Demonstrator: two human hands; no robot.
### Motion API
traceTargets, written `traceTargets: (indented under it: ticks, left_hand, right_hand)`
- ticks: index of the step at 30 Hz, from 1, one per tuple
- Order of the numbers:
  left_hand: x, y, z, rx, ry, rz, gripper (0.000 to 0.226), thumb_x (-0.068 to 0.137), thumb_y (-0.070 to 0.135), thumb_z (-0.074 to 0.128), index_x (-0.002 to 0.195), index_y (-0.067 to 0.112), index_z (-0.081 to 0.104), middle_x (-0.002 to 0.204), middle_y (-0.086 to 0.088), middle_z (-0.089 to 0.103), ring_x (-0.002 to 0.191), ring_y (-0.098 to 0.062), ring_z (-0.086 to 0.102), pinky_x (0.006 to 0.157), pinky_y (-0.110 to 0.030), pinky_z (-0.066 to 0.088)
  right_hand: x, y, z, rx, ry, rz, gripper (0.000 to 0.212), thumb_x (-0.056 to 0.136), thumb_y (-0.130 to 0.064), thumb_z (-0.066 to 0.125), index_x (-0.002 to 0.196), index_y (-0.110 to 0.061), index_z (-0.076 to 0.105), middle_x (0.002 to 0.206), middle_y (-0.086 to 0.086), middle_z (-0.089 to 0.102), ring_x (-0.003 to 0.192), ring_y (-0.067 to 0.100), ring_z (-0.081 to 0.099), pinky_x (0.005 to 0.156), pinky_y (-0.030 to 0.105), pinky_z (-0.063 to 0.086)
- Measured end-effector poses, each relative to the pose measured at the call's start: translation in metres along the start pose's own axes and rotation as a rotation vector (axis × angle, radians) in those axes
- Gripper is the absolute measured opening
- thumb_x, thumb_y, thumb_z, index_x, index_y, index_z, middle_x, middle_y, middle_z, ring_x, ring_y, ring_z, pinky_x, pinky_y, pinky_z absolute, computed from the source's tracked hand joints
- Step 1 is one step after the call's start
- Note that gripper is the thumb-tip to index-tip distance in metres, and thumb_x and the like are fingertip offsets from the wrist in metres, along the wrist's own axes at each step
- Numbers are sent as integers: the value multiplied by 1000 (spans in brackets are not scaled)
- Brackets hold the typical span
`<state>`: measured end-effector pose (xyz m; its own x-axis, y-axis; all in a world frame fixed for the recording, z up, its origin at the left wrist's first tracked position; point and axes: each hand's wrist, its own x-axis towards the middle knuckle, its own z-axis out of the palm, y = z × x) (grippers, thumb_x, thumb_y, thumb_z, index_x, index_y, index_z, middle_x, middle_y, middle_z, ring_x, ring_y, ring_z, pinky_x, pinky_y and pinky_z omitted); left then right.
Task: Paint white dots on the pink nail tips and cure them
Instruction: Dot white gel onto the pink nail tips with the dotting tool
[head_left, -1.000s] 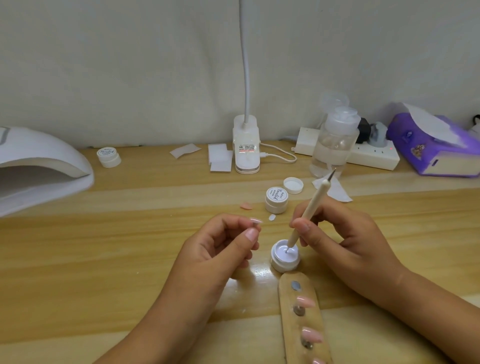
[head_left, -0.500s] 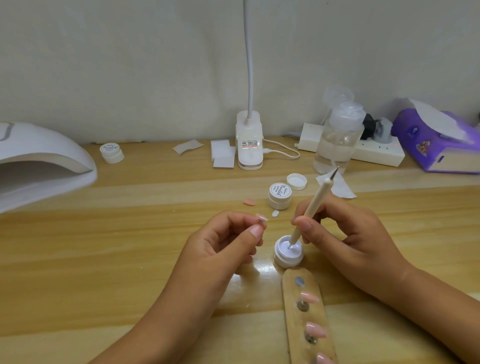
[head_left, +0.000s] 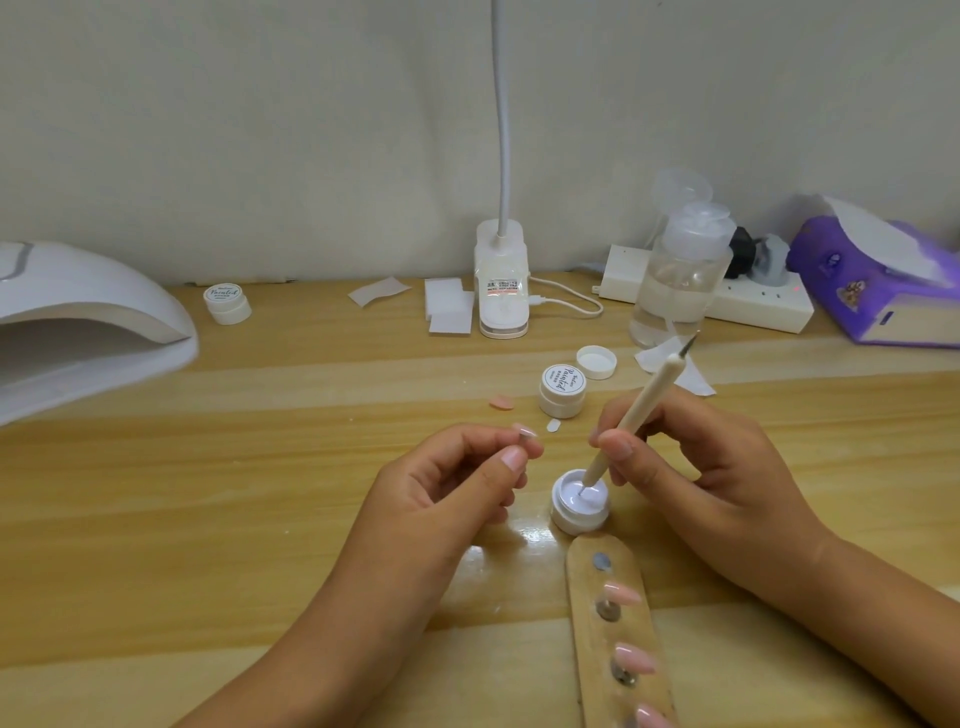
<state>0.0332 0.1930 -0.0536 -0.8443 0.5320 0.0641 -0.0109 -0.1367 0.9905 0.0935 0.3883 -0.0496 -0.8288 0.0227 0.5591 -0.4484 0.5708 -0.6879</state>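
Observation:
My right hand (head_left: 691, 467) grips a cream dotting pen (head_left: 641, 410), its lower tip dipped in the open jar of white gel (head_left: 579, 501). My left hand (head_left: 452, 478) pinches a pink nail tip (head_left: 523, 431) on a small stand between thumb and fingers, just left of the jar. A wooden holder strip (head_left: 613, 639) in front of the jar carries more pink nail tips (head_left: 622, 593) on metal studs. One loose pink tip (head_left: 502, 402) lies on the table. The white curing lamp (head_left: 78, 322) stands at the far left.
A closed gel jar (head_left: 562, 391) and a loose lid (head_left: 596, 361) sit behind the hands. Farther back are a desk lamp base (head_left: 502, 280), a clear pump bottle (head_left: 678, 280), a power strip (head_left: 748, 301), a purple tissue box (head_left: 878, 280), another jar (head_left: 227, 304) and white pads (head_left: 448, 306).
The pen's tip stays in the white gel while my right hand shifts it slightly. My left hand keeps holding the nail tip in about the same place.

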Motion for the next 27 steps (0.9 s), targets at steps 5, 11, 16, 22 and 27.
traceTargets:
  ticks: [5,11,16,22,27]
  left_hand:
    - [0,-1,-1,4,14,5,16,79,29,64,90,30,75,84,14,70,73,2,58,67,-13,49]
    - [-2,3,1,-8,12,1,13,78,27,67,89,29,75,80,15,68,68,2,56,63,-10,46]
    - [-5,9,3,-28,47,-20,19,70,33,69,87,29,75,76,11,66,64,1,53,58,-10,45]
    - [-16,11,3,-78,104,-33,22,60,33,69,81,28,76,85,10,74,66,2,58,61,-10,47]
    - [-16,14,9,-24,-3,-10,11,67,28,75,78,31,73,80,8,69,72,0,57,64,-10,46]
  right_hand:
    - [1,-5,-1,184,107,100,9,91,-33,56,87,-27,61,77,-9,62,66,10,60,68,17,48]
    - [5,-13,-5,453,332,328,19,82,-40,69,83,-21,67,66,1,63,60,9,58,65,18,51]
    - [1,-15,-3,694,376,507,16,63,-33,76,72,-24,66,64,5,57,56,9,51,58,16,48]
    - [-9,-19,-8,779,330,498,19,77,-16,71,66,-22,56,58,-1,46,55,9,45,61,19,45]
    - [-11,-24,-3,883,290,493,19,76,-15,61,62,-19,48,56,-2,39,53,9,40,73,27,54]
